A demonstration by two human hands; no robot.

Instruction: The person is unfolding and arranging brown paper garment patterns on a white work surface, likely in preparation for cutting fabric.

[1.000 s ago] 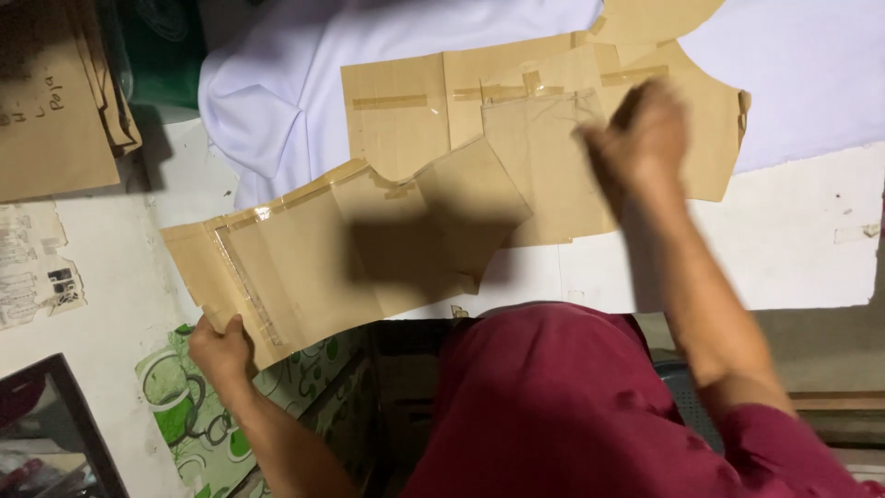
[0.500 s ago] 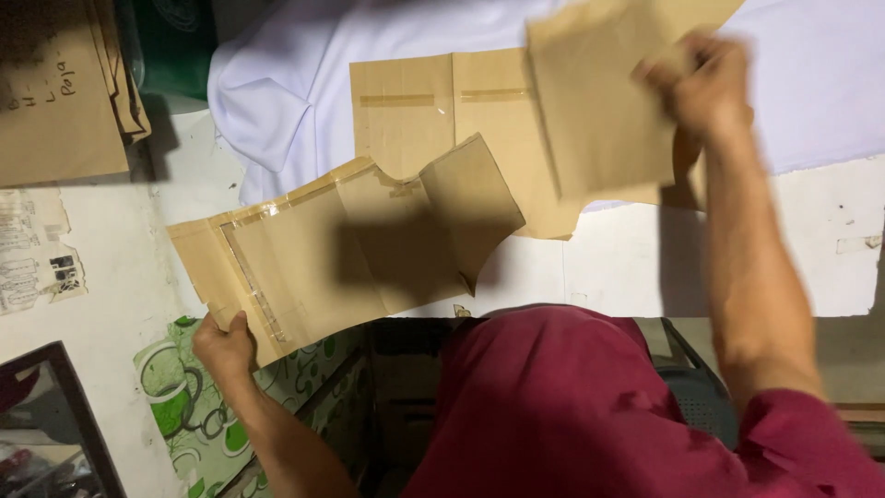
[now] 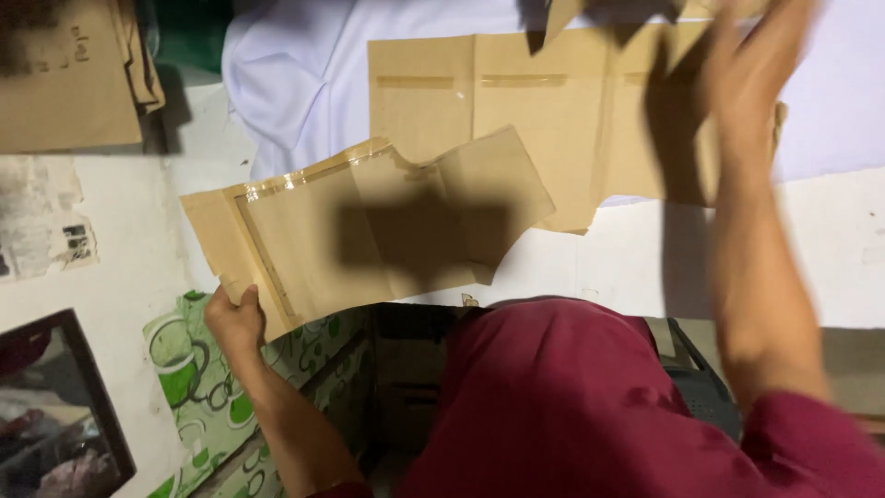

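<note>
My left hand (image 3: 235, 318) grips the lower left corner of a brown paper pattern piece (image 3: 369, 231), which is edged with clear tape and held just above the table's near edge. My right hand (image 3: 756, 83) is raised at the upper right and blurred. It is closed on a second brown paper piece (image 3: 599, 11), most of which lies beyond the top of the view. A wider brown paper pattern (image 3: 516, 111) lies flat on white fabric (image 3: 295, 83), with the arm's shadow across its right part.
The white table (image 3: 802, 249) runs along the right. A stack of brown paper sheets (image 3: 64, 74) sits at the top left, and a printed paper scrap (image 3: 37, 231) lies below it. Green patterned cloth (image 3: 194, 387) and a dark framed panel (image 3: 46, 406) are at the lower left.
My right hand has picked a brown paper piece off the flat pattern and carried it up and away to the top of the view. My left hand keeps its hold on its piece.
</note>
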